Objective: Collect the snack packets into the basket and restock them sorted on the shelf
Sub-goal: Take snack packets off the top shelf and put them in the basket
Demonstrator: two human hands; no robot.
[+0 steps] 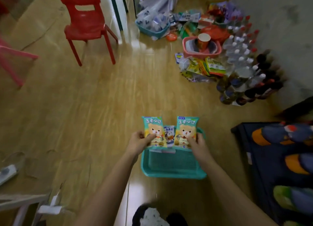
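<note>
Red chair (84,30), bottles by wall (241,60), pink tub (200,54)

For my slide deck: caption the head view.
Left hand holds one bear-print snack packet, right hand a second packet, at a teal basket.

The person is showing two bare forearms, the left forearm (110,183) and the right forearm (228,183), each running uncovered from the bottom edge of the view up to the wrist. The left hand (138,141) and the right hand (199,145) are likewise showing bare. Low between the arms a dark shape (150,215) with a pale grey patch is showing, possibly clothing or footwear, though it is appearing too blurred to tell.
</note>
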